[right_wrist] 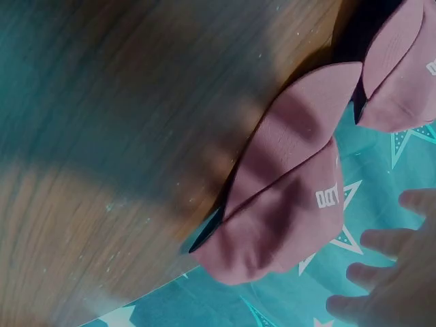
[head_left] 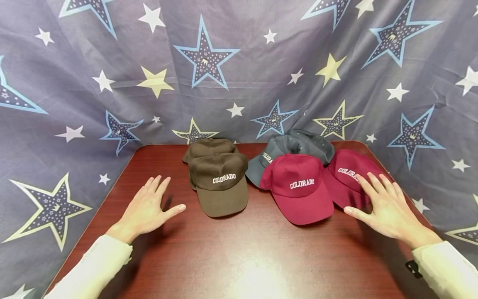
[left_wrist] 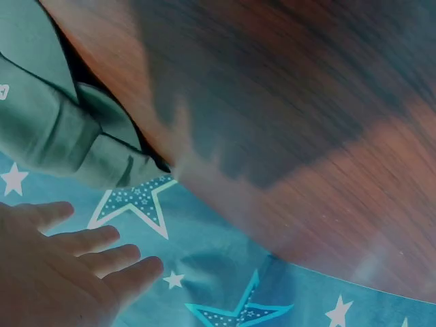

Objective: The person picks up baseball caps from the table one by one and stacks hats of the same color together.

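My left hand [head_left: 147, 207] hovers over the table's left side, fingers spread and holding nothing; its fingers [left_wrist: 102, 252] show in the left wrist view. To its right, a brown cap [head_left: 222, 195] lettered COLORADO overlaps a second brown cap [head_left: 209, 146] behind it. My right hand [head_left: 388, 207], spread and holding nothing, partly covers a maroon cap [head_left: 345, 178] at the right in the head view. Left of that sits another maroon cap [head_left: 300, 191], its brim toward me. Behind it stand a blue-grey cap [head_left: 274, 147] and a further blue-grey cap [head_left: 315, 143], partly hidden.
The caps rest on a reddish-brown wooden table [head_left: 224, 257] with a glare spot at its near edge. A grey-blue cloth [head_left: 123, 50] printed with stars hangs behind and along both sides. A small black item [head_left: 413, 269] shows under the right cuff.
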### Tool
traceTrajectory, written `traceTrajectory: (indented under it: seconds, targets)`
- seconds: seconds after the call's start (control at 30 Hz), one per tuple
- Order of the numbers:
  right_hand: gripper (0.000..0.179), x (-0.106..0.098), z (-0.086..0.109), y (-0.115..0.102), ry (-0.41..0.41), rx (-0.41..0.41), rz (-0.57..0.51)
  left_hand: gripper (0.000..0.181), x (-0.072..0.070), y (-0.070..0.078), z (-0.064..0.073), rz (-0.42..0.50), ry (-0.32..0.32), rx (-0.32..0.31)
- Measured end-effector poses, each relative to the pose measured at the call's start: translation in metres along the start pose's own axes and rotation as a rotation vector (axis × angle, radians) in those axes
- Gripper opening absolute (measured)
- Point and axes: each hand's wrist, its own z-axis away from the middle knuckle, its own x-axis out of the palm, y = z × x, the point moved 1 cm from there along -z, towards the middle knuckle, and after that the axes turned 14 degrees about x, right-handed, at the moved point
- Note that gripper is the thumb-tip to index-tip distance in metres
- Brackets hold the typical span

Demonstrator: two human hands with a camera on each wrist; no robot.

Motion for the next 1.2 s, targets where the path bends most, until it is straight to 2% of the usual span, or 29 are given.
traceTrajectory:
  seconds: [0.6, 0.83, 1.2]
  targets:
    - [0.105, 0.002, 0.007, -0.016, 0.007, -0.035, -0.022, 0.106, 0.001, 0.013, -0.022, 0.052, 0.059, 0.047]
    - [0.104, 0.004, 0.008, -0.022, 0.021, -0.056, -0.037, 0.104, -0.001, 0.025, -0.041, 0.075, 0.086, 0.067]
    - [0.104, 0.006, 0.009, -0.027, 0.024, -0.071, -0.069, 0.096, -0.008, 0.044, -0.072, 0.069, 0.15, 0.145]
